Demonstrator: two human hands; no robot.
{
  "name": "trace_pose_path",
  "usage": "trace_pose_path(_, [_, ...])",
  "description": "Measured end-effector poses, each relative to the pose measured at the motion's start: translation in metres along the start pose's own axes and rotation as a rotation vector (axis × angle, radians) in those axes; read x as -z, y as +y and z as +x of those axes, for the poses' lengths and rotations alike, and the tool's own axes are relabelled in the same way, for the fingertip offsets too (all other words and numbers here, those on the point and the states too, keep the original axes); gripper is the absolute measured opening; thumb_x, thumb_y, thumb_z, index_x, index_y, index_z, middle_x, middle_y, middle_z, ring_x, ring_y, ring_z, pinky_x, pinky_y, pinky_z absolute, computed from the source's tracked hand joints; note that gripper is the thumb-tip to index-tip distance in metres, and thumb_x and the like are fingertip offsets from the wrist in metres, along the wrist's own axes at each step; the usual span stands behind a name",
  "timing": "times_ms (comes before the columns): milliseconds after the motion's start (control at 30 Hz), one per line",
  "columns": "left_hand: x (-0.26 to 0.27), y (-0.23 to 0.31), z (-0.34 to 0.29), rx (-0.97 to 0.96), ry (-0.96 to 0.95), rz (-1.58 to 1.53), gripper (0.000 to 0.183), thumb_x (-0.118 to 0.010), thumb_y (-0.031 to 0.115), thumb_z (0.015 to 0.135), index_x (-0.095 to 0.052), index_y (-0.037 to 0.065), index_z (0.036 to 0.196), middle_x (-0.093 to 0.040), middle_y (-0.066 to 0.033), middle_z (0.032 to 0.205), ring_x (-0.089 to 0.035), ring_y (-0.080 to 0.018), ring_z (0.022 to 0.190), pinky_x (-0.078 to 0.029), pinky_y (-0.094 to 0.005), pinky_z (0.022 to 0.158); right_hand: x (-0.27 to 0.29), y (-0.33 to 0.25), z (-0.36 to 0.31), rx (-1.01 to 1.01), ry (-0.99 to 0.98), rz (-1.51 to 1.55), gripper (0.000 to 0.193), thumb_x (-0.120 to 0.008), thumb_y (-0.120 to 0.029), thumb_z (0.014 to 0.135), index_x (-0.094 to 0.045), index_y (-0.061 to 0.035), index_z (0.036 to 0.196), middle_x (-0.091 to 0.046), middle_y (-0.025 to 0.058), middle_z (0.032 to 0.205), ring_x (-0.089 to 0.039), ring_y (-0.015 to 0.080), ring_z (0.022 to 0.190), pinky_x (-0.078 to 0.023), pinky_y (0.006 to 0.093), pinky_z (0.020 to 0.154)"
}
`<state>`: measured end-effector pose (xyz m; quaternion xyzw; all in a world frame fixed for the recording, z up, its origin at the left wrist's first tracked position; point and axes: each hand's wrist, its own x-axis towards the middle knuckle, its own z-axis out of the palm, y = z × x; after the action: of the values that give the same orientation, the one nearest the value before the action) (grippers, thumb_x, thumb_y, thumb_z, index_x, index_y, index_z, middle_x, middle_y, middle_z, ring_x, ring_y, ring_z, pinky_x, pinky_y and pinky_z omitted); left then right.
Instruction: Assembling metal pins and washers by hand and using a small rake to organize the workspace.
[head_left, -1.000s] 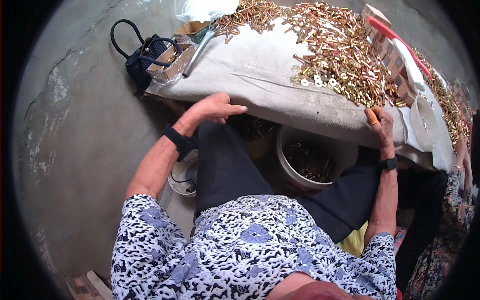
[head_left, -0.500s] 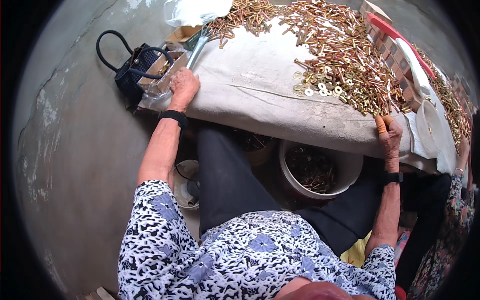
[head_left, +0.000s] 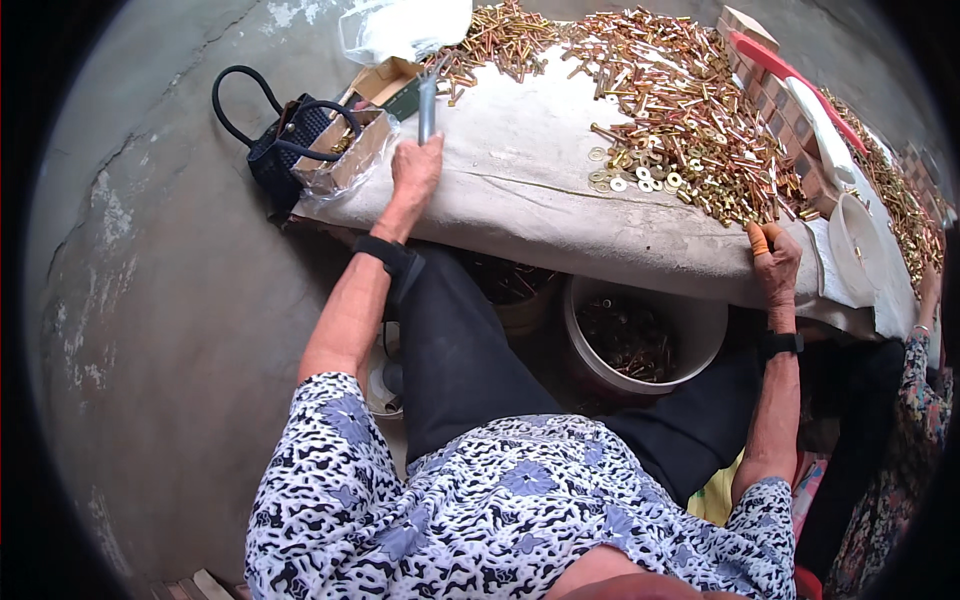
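My left hand [head_left: 416, 168] is closed around a hand tool [head_left: 427, 110] with a grey handle. The tool's thin far end seems pronged and touches the heap of bolts [head_left: 505, 38] at the far side of the cloth-covered table [head_left: 520, 150]. At the table's front edge, my right hand [head_left: 777, 262] has its fingers curled, with orange covers on some fingertips. It is beside the near tip of the large pile of brassy bolts [head_left: 690, 100]; whatever it may hold is hidden. Flat washers [head_left: 645, 180] lie at the pile's left side.
At left are a dark handbag [head_left: 285, 150], an open cardboard box [head_left: 350, 150] and a white plastic bag [head_left: 405, 28]. Below the table, a white bucket [head_left: 690, 340] holds metal parts. A row of blocks [head_left: 760, 85] and a clear tub [head_left: 853, 240] separate another person's hand [head_left: 929, 295] and bolts.
My left hand has moved right and swung the tool from slanted to nearly straight ahead, away from the box. My right hand stays at the table's edge.
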<state>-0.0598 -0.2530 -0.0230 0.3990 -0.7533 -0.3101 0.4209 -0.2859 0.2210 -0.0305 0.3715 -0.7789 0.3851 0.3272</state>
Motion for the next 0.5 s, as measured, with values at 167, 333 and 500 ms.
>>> trace_pose_path(167, [-0.019, 0.005, -0.023, -0.001, 0.025, -0.043, 0.051, -0.059, 0.04, 0.08, -0.063, -0.01, 0.078, -0.063, -0.0283, 0.075, -0.063, -0.0425, 0.078, -0.048, -0.0452, 0.075, 0.004, 0.0, -0.006, 0.013, -0.003, 0.108, 0.021, -0.07, -0.017, 0.082, -0.062, 0.0, 0.073, -0.058, 0.0111, 0.064, -0.054, 0.0216, 0.056, -0.042, 0.0328, 0.055])
trace_pose_path(333, [-0.018, 0.032, -0.006, 0.064, 0.173, 0.143, 0.05, -0.057, 0.039, 0.083, -0.062, -0.011, 0.085, -0.063, -0.0292, 0.086, -0.062, -0.0414, 0.088, -0.046, -0.0449, 0.082, 0.032, -0.034, 0.003, -0.113, -0.121, 0.215, 0.017, -0.066, -0.011, 0.083, -0.06, 0.0022, 0.073, -0.056, 0.0087, 0.064, -0.053, 0.0166, 0.06, -0.041, 0.0311, 0.058])
trace_pose_path(500, [-0.003, 0.016, 0.003, 0.22, 0.021, 0.159, 0.045, -0.058, 0.036, 0.084, -0.059, -0.01, 0.088, -0.062, -0.0294, 0.087, -0.061, -0.0417, 0.089, -0.046, -0.0449, 0.08, 0.049, -0.045, 0.005, -0.181, -0.256, 0.194, 0.016, -0.064, -0.006, 0.082, -0.054, 0.0025, 0.073, -0.049, 0.0077, 0.066, -0.044, 0.0174, 0.062, -0.036, 0.0296, 0.059])
